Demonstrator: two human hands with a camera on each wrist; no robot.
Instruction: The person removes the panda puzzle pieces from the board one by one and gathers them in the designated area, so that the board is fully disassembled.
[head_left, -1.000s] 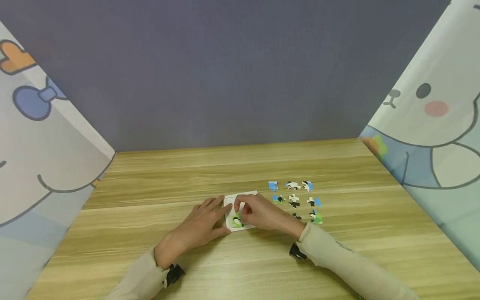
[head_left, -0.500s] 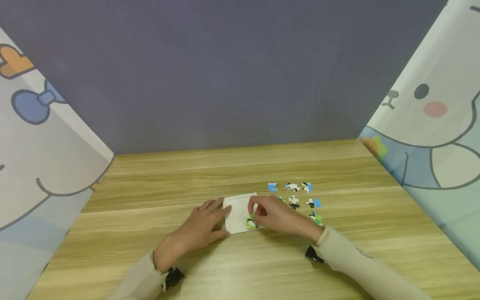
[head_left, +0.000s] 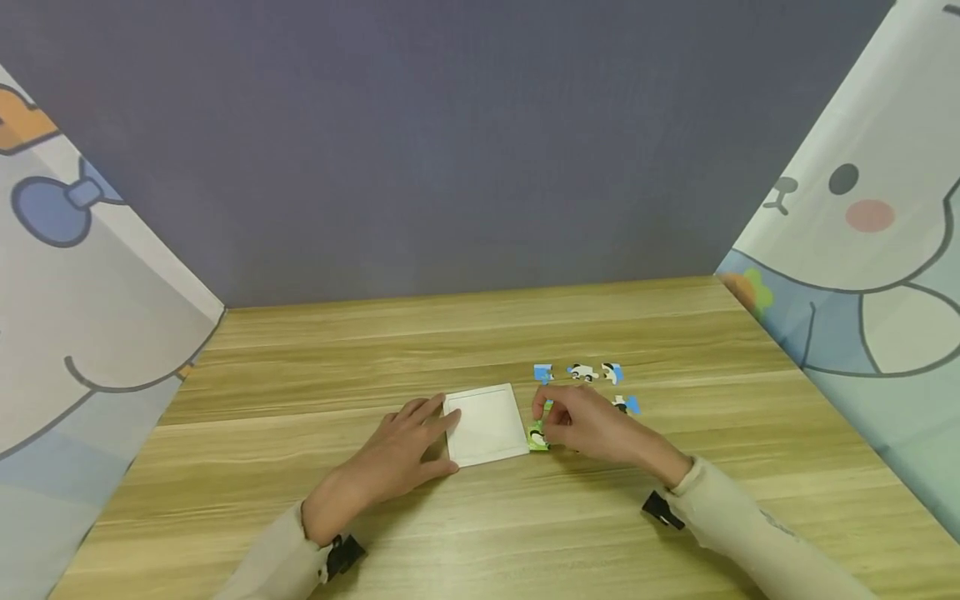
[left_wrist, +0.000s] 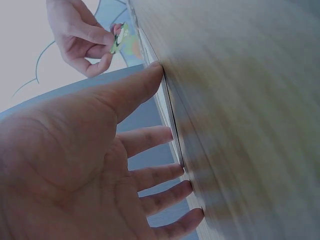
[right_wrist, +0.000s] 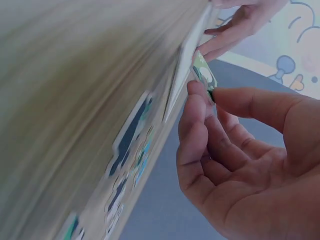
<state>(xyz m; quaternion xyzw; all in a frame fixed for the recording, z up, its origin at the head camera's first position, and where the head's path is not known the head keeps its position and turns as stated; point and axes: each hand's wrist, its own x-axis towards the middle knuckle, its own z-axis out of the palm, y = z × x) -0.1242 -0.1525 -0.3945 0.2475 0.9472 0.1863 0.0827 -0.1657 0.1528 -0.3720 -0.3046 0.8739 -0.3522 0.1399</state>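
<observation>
A shallow square white puzzle tray (head_left: pixel 487 425) lies on the wooden table in the head view. My left hand (head_left: pixel 397 454) rests at its left side, fingers spread and fairly straight, thumb and fingertips touching the edge in the left wrist view. Between thumb and fingertips, my right hand (head_left: pixel 600 427) pinches a green jigsaw piece (right_wrist: pixel 204 72) with a white and black print. That piece is held off the table by the tray's right side, tilted in the right wrist view. The right hand partly hides the loose pieces behind and under it.
Several loose jigsaw pieces lie right of the tray: a blue corner one (head_left: pixel 543 372), a white and black one (head_left: pixel 582 372), a blue-edged one (head_left: pixel 612 372) and another blue one (head_left: pixel 626 405). A grey partition (head_left: pixel 480 150) stands behind the table (head_left: pixel 337 358).
My right hand has moved right with the green jigsaw piece, from over the tray to past its right edge. The left hand has stayed at the tray's left side.
</observation>
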